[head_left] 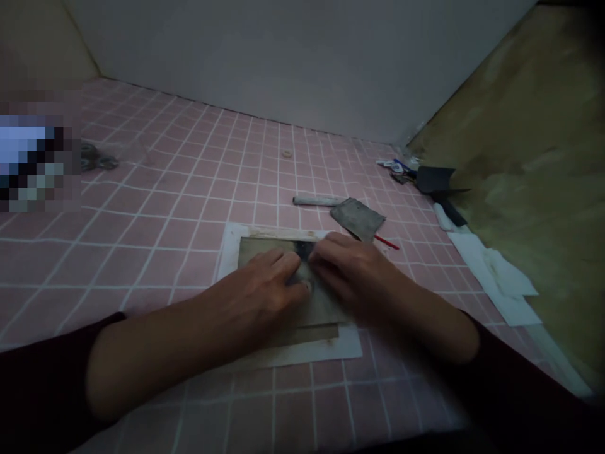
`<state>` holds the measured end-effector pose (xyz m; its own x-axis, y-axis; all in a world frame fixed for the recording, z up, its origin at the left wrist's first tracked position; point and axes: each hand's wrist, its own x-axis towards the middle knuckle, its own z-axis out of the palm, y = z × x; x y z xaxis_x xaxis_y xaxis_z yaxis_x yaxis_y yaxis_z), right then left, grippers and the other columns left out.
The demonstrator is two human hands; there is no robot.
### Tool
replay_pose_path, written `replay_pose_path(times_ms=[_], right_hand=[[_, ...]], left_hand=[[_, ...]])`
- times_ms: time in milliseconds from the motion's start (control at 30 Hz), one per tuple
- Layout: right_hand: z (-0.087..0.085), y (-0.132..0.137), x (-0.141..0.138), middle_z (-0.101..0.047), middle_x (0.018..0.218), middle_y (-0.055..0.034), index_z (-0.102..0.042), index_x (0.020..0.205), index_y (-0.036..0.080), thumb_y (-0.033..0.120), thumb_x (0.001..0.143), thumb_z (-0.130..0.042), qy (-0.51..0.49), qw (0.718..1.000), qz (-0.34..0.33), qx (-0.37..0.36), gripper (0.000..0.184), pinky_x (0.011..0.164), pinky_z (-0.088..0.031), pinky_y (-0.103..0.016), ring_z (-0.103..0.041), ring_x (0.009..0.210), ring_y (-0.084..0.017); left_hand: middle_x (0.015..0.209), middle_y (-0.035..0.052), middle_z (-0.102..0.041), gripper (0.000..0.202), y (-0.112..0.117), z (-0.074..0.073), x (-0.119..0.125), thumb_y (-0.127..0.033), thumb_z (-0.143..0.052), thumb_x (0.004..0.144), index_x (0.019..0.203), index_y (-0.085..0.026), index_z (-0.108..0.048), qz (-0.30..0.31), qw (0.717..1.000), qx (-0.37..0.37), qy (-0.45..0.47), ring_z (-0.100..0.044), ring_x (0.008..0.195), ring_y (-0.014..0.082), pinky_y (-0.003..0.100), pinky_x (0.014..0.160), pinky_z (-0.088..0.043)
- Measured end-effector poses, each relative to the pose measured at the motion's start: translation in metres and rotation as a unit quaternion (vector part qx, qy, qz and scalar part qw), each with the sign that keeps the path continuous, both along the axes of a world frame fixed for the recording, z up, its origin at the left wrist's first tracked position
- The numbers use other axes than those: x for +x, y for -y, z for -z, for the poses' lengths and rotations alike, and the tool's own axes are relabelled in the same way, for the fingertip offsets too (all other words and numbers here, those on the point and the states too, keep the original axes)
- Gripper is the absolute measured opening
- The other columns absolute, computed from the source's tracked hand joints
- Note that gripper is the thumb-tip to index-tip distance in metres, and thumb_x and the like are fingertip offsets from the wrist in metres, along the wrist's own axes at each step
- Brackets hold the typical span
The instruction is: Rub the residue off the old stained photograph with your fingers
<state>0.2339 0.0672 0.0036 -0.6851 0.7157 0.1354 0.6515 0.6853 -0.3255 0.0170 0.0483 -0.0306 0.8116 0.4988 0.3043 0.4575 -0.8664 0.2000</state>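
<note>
Both of my hands are over a grey-brown sheet (326, 309) that lies on white paper (350, 347) with a stained border. My left hand (269, 284) is curled, its thumb and fingers closed near the middle of the sheet. Facing it, my right hand (352, 265) has its fingers bent together, slightly blurred by motion. A small dark patch (302, 248) shows between the fingertips; I cannot tell whether it is a separate piece. Whatever either hand pinches is hidden.
Beyond the hands lie a pale tube (316, 201), a grey square piece (358, 217) and a red stick (387, 242). Farther off is a small ring (287, 153). At right are a dark dustpan-like object (433, 180) and white paper sheets (496, 277). Walls border the pink checked cloth (198, 176).
</note>
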Motion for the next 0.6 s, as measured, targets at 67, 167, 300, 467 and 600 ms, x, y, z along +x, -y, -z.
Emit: replay_pose_path(times_ms=[67, 167, 300, 467, 600], right_hand=[[0.0003, 0.0005, -0.0031, -0.056, 0.084, -0.0057, -0.054, 0.084, 0.016, 0.01, 0.094, -0.046, -0.017, 0.999, -0.025, -0.01, 0.013, 0.07, -0.04, -0.029, -0.053, 0.077, -0.017], [0.0005, -0.0008, 0.0003, -0.056, 0.084, -0.0054, -0.054, 0.083, 0.016, 0.011, 0.093, -0.048, -0.01, 1.0, -0.007, -0.008, 0.013, 0.069, -0.04, -0.029, -0.053, 0.077, -0.017], [0.003, -0.0024, 0.0025, -0.057, 0.082, -0.0048, -0.054, 0.082, 0.017, 0.013, 0.094, -0.048, -0.001, 1.0, 0.015, -0.001, 0.013, 0.068, -0.039, -0.03, -0.053, 0.074, -0.017], [0.0035, -0.0019, -0.0053, -0.057, 0.084, -0.0049, -0.049, 0.087, 0.018, 0.01, 0.092, -0.046, -0.038, 0.999, -0.02, -0.011, 0.009, 0.069, -0.039, -0.03, -0.052, 0.077, -0.017], [-0.0003, -0.0017, 0.0014, -0.053, 0.076, -0.0017, -0.046, 0.08, 0.019, 0.011, 0.092, -0.048, -0.013, 1.0, 0.016, -0.009, 0.015, 0.065, -0.036, -0.028, -0.05, 0.071, -0.015]], left_hand=[[0.088, 0.0049, -0.045, 0.021, -0.0002, 0.0005, 0.0, -0.012, -0.043, 0.096, 0.083, -0.016, -0.059, -0.006, 1.0, 0.007, 0.007, -0.041, 0.079, 0.0188, 0.034, 0.07, -0.037], [0.089, 0.005, -0.046, 0.02, -0.0002, 0.0001, -0.0002, -0.012, -0.044, 0.097, 0.089, -0.015, -0.061, -0.005, 1.0, 0.009, 0.007, -0.041, 0.078, 0.0183, 0.034, 0.07, -0.037], [0.09, 0.0047, -0.047, 0.018, -0.0006, 0.0006, -0.0003, -0.013, -0.044, 0.097, 0.095, -0.015, -0.062, 0.0, 1.0, 0.003, 0.0, -0.041, 0.077, 0.018, 0.034, 0.071, -0.038], [0.09, 0.0045, -0.046, 0.02, -0.0011, 0.0025, -0.0013, -0.015, -0.044, 0.097, 0.087, -0.016, -0.06, -0.01, 1.0, -0.001, 0.0, -0.041, 0.08, 0.0185, 0.035, 0.072, -0.038], [0.092, 0.005, -0.047, 0.02, 0.0002, 0.0006, -0.0019, -0.014, -0.042, 0.099, 0.098, -0.016, -0.062, 0.001, 1.0, -0.007, -0.01, -0.042, 0.079, 0.0181, 0.035, 0.072, -0.039]])
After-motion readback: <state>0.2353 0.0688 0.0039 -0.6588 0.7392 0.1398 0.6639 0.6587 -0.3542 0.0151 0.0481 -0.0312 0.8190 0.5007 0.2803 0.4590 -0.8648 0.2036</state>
